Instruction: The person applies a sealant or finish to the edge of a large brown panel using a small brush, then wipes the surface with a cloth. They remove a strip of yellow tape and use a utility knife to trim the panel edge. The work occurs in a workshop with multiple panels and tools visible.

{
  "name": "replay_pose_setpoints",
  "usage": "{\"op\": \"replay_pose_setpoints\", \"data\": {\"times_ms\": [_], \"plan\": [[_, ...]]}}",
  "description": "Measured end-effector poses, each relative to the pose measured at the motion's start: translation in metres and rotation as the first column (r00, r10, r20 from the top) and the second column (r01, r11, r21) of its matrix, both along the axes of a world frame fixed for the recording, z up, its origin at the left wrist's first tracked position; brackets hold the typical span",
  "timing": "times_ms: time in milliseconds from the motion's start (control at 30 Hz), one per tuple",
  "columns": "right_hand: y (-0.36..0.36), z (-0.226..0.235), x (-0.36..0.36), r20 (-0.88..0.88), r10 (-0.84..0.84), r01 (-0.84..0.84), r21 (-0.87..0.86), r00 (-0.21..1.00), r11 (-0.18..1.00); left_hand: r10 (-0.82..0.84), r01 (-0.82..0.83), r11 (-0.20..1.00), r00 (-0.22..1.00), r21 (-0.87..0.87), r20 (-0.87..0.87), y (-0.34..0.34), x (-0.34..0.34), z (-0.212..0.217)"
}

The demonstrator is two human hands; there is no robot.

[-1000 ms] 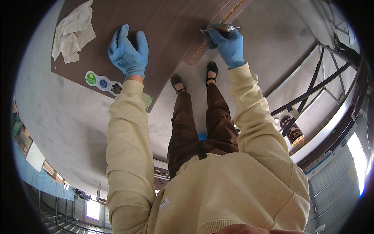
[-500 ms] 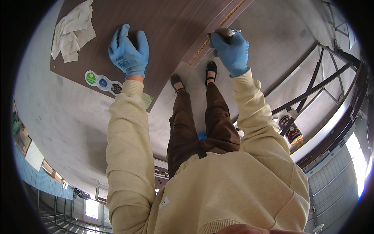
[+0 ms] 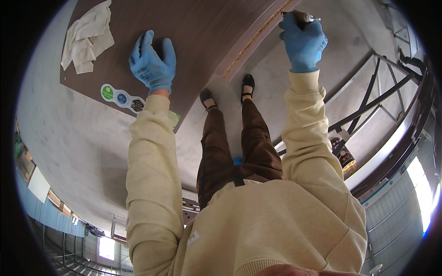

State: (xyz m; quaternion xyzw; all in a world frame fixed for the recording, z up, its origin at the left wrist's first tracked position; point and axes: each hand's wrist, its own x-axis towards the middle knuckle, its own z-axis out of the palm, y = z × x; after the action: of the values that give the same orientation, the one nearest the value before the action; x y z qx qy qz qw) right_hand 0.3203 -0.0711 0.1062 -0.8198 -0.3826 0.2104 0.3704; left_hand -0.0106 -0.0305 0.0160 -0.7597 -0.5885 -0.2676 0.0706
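A dark brown wood-grain board (image 3: 198,27) lies before me, with a strip of bare chipboard (image 3: 251,41) showing along its right edge. My left hand (image 3: 154,62), in a blue glove, rests on the board's face with thumb and fingers apart. Beyond the right edge, my blue-gloved right hand (image 3: 305,43) is closed around a short brown tool with a silvery end (image 3: 307,18). That end points right; the tool's other end is near the chipboard strip, and I cannot tell whether they touch. Fingers partly hide the tool, so its exact kind is unclear.
A crumpled cream cloth (image 3: 90,37) lies at the board's far left corner. Round stickers (image 3: 122,98) sit on its near edge. A black metal frame (image 3: 368,103) stands at right, beside a dark tin (image 3: 344,156). My feet are on the grey floor (image 3: 184,158).
My right hand has moved away and to the right along the board's edge, carrying the brown tool. My left hand has stayed nearly in place.
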Motion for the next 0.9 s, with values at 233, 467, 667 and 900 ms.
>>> {"op": "replay_pose_setpoints", "data": {"times_ms": [233, 467, 667, 900], "plan": [[-0.085, -0.014, -0.003, -0.237, -0.093, 0.068, -0.112, 0.967, 0.991, 0.015, -0.019, 0.996, 0.998, -0.089, -0.053, -0.003, 0.007, 0.012], [-0.216, -0.018, -0.016, -0.161, 0.083, -0.136, -0.357, 0.983, 0.924, -0.256, 0.228, 0.952, 0.958, -0.203, -0.126, -0.022, 0.133, 0.039], [-0.246, -0.002, -0.010, -0.329, 0.000, -0.136, -0.389, 0.944, 0.911, -0.214, 0.053, 0.891, 0.925, -0.451, -0.313, -0.029, 0.225, 0.037], [-0.264, 0.025, 0.034, -0.311, -0.061, -0.059, -0.364, 0.949, 0.929, -0.541, 0.720, 0.552, 0.693, -0.420, 0.477, -0.114, 0.287, 0.108]]}}
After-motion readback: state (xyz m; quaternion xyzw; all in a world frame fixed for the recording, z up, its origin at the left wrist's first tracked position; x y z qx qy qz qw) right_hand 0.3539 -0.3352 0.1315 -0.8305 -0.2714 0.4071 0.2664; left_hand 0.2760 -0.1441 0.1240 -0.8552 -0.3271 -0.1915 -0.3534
